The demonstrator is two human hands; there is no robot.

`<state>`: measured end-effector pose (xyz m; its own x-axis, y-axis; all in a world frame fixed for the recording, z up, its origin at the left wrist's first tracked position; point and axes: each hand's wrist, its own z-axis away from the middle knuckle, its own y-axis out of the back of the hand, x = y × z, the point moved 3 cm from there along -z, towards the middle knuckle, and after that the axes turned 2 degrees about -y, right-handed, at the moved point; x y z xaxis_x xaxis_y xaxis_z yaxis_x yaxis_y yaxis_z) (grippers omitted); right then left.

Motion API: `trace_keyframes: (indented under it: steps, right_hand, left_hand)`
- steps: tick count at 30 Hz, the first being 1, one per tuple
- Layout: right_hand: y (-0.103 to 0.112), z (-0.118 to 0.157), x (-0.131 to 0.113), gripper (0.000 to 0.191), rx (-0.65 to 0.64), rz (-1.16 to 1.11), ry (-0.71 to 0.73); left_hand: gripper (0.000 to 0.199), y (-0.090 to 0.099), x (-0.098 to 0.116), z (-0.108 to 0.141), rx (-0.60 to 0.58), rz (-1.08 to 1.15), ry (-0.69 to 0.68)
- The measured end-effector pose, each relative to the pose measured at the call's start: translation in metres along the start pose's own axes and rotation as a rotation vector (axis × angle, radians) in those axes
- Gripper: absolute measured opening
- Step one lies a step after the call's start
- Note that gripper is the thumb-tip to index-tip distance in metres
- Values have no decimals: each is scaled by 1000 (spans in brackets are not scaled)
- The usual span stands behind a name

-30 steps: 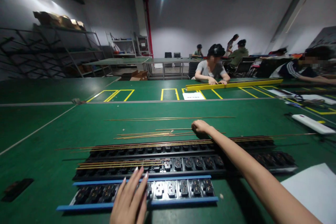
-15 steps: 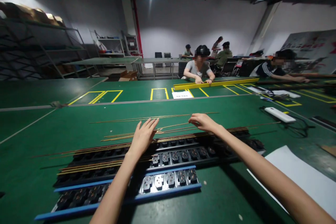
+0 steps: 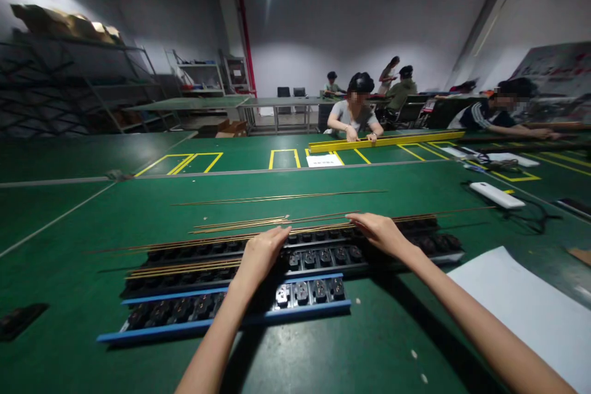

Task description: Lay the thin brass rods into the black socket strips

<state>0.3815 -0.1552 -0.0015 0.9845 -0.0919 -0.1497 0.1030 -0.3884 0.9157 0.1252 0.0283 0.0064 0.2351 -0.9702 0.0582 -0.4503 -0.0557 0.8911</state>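
Observation:
Three long rails of black socket modules lie side by side on the green table; the nearest is a blue-edged rail [image 3: 305, 306]. Thin brass rods [image 3: 184, 268] rest along the black rails, and more thin rods [image 3: 240, 221] lie just beyond them. My left hand [image 3: 265, 250] is over the far black rail, its fingers close together at the rods; whether it grips one is hidden. My right hand [image 3: 378, 231] is farther right, thumb and fingers pinched at the end of a thin rod [image 3: 323, 217].
White paper [image 3: 517, 308] lies at the right, with a white power strip [image 3: 496, 195] and cables beyond it. A dark piece [image 3: 21, 320] is at the left. Across the table a person [image 3: 354, 114] handles a yellow rail [image 3: 388, 142]; other people sit farther right.
Both my hands have moved nearer to the black rails, and the left fingers, spread before, are now together. The view has shifted, bringing the dark piece at the left further into sight.

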Motion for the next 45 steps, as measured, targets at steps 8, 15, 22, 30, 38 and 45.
trace_keyframes:
  steps: [8,15,22,30,38,45]
  right_hand:
    - [-1,45,9,36,90,-22,-29]
    - [-7,62,18,29,145,-64,-78]
    - [-10,73,23,28,215,-64,-93]
    - [-8,80,28,29,258,-38,-69]
    - [-11,87,32,28,246,-22,-65]
    - [-15,91,33,30,203,1,-109]
  left_hand:
    - [32,-15,31,6,41,113,41]
    - [31,-23,43,9,130,139,18]
    - [37,-32,49,20,142,33,-49]
    - [45,-40,90,22,85,-77,-36]
    - [52,-51,100,23,17,-45,-7]
    - [58,-60,98,20,-28,-40,7]
